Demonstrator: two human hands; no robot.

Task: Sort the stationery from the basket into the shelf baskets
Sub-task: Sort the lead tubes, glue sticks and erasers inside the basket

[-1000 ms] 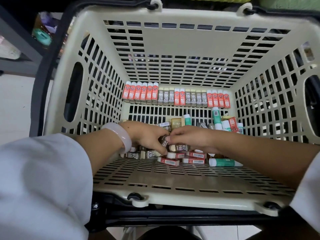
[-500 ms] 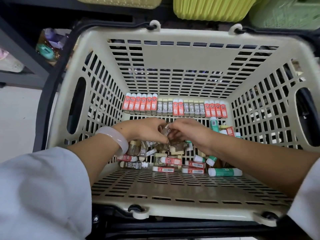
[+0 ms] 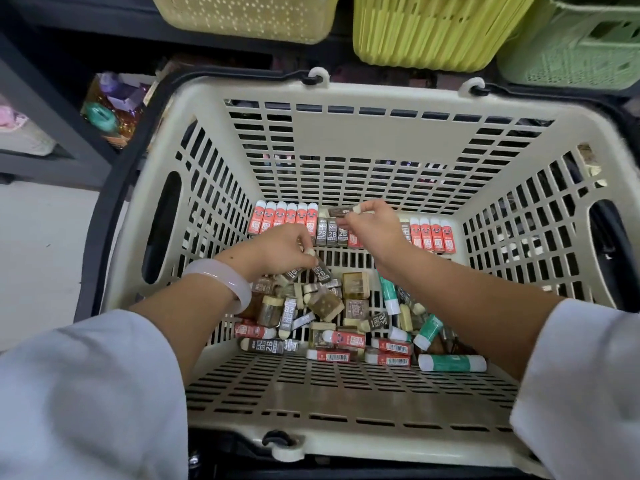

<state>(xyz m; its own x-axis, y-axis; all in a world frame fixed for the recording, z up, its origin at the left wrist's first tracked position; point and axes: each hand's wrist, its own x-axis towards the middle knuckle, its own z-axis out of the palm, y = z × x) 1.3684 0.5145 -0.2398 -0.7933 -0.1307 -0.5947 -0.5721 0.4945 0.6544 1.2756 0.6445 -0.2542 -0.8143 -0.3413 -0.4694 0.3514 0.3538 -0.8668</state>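
Both hands are down inside the cream slatted basket (image 3: pixel 346 150), each pinching a dark 2B eraser. The right hand (image 3: pixel 372 226) holds its eraser (image 3: pixel 341 212) level over the neat row of erasers (image 3: pixel 346 230) standing against the far wall, probably to slot it in beside the other dark ones, so the stock is grouped before it goes up. The left hand (image 3: pixel 280 249) lifts a second eraser (image 3: pixel 320 270) from the loose heap (image 3: pixel 332 313) in the middle, where erasers, brown sharpeners and green glue sticks (image 3: pixel 450 363) lie jumbled; some labels there are too blurred to read. The shelf baskets (image 3: pixel 433 32) wait beyond the far rim, above. The high basket walls and the crossing forearms crowd the reach.
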